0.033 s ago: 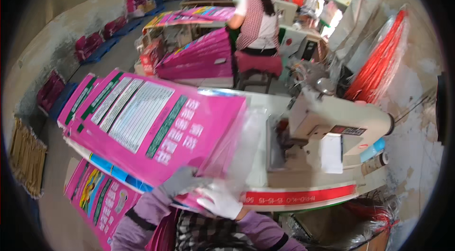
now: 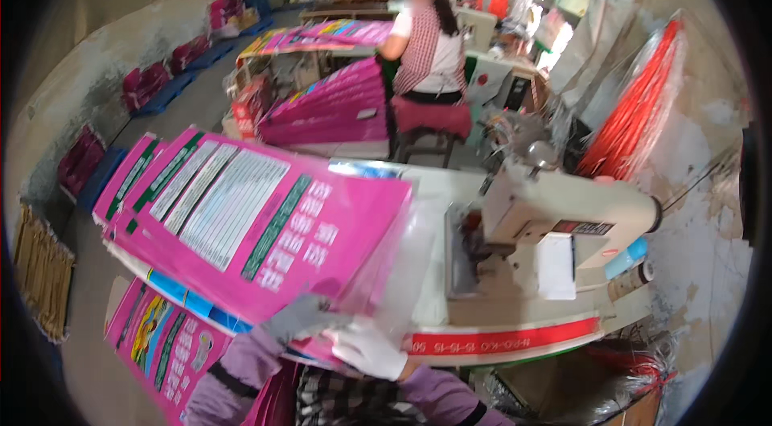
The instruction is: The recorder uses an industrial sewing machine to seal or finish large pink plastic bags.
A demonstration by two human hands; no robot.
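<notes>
A stack of pink printed sacks (image 2: 354,209) lies across the sewing table in front of me, with white panels and green bands on the top one. My left hand (image 2: 304,317), in a grey glove, is closed at the near edge of the top sack; its fingers are somewhat blurred. Close to its right, my right hand (image 2: 368,352), in a white glove, pinches the same near corner. Clear plastic film (image 2: 406,265) shows along the sack's right side, above my right hand. To the right stands a cream sewing machine (image 2: 563,205), touched by neither hand.
More pink sacks (image 2: 165,345) hang below the table at left. A person (image 2: 430,40) sits at another table ahead, beside a fanned pile of pink sacks (image 2: 330,108). Red strands (image 2: 635,104) hang at the right wall. A thread cone (image 2: 631,281) stands behind the machine.
The whole view has shifted slightly, so the table and machine sit a little lower and further left. Both hands stay at the sack's near edge.
</notes>
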